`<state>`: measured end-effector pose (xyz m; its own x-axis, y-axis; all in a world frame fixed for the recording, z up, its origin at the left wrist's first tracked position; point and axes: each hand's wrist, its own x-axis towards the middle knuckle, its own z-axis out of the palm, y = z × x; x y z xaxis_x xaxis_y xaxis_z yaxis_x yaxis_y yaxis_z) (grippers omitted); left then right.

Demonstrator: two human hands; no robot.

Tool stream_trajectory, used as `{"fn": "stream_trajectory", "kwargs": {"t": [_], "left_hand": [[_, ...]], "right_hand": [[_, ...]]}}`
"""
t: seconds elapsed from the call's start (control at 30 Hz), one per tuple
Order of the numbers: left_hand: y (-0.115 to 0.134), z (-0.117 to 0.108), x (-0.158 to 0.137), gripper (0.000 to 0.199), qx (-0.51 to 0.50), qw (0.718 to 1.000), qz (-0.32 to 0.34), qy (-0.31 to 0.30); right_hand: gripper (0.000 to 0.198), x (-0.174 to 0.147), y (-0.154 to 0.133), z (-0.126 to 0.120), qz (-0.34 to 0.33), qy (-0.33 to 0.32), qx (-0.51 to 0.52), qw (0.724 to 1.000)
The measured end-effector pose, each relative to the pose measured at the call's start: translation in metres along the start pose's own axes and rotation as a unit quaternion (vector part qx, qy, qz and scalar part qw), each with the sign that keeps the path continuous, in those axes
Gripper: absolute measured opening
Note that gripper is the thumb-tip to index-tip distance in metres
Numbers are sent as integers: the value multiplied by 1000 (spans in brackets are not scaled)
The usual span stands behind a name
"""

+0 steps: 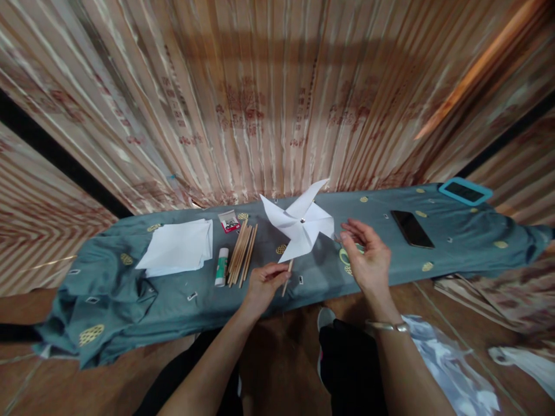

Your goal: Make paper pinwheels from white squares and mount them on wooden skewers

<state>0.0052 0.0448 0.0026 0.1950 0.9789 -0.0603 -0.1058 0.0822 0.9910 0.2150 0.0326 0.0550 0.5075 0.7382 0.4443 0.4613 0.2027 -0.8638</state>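
A white paper pinwheel (299,231) with a silver pin at its centre stands over the middle of the cloth-covered table. My left hand (265,284) pinches its thin wooden stick (287,278) below the blades. To the right of the blades is my right hand (366,251), fingers apart and slightly curled, with nothing in it. Beyond that hand's fingertips lie green-handled scissors (344,257), partly hidden by the hand. Left of my left hand rest a bundle of wooden sticks (241,254), a glue stick (221,267) and a small red box of pins (229,222).
A stack of white paper (176,245) lies on the table's left. On the right are a dark phone (411,229) and a blue-framed device (466,190). A patterned curtain (260,104) hangs behind. A plastic bag (446,364) with white scraps sits on the floor.
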Motion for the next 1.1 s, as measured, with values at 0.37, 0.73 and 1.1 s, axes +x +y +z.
{"fn": "stream_trajectory", "kwargs": {"t": [0.37,0.73,1.1], "left_hand": [[-4,0,1,22,16,1000,-6,-4],[-2,0,2,18,10,1000,4,13],[0,1,2,17,8,999,19,30]], "right_hand": [[38,-2,9,9,46,-31,17,998],[43,-17,2,19,81,-64,76,992],[38,-28,-9,35,161,-110,232,953]]}}
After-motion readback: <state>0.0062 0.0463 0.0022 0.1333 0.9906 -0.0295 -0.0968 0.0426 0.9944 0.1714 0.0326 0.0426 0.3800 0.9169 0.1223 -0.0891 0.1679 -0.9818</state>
